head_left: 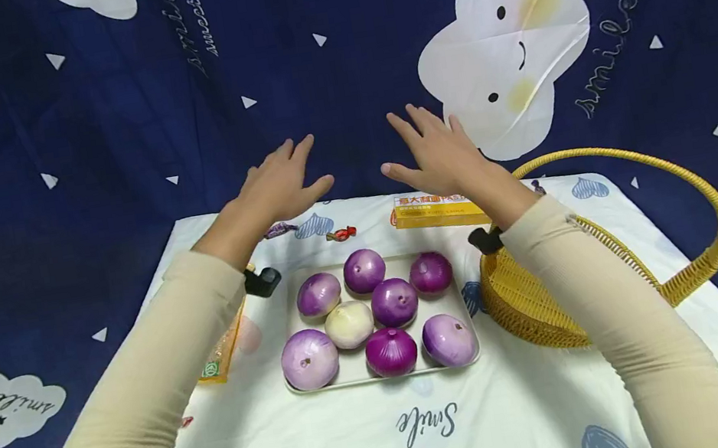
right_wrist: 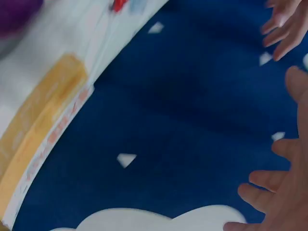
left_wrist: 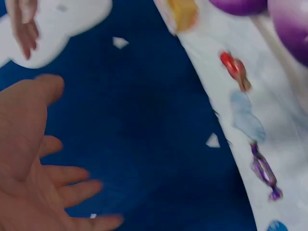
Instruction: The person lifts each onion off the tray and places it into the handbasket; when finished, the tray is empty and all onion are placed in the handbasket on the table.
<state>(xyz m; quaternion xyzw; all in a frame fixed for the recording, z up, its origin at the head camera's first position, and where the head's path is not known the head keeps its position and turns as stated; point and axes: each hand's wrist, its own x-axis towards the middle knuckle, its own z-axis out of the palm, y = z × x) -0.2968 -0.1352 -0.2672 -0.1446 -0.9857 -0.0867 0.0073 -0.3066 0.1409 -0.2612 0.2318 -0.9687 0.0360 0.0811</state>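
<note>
Both hands are raised in the air above the far edge of the table, fingers spread and holding nothing. My left hand (head_left: 277, 186) is over the far left, its thumb pointing inward; in the left wrist view its palm and fingers (left_wrist: 77, 192) show against the blue cloth. My right hand (head_left: 439, 154) mirrors it at the right, nearest to a yellow pasta box (head_left: 437, 214) lying below it. Between the forearms, a white tray (head_left: 354, 376) carries several purple onions (head_left: 395, 302) and one paler, whitish onion (head_left: 349, 324).
A yellow wicker basket (head_left: 525, 307) with a tall handle stands at the right, partly behind the right sleeve. Wrapped candies lie at the back, a red one (head_left: 341, 234) and a purple one (head_left: 279, 230). An orange packet (head_left: 215, 361) sits left of the tray, partly covered by the left sleeve.
</note>
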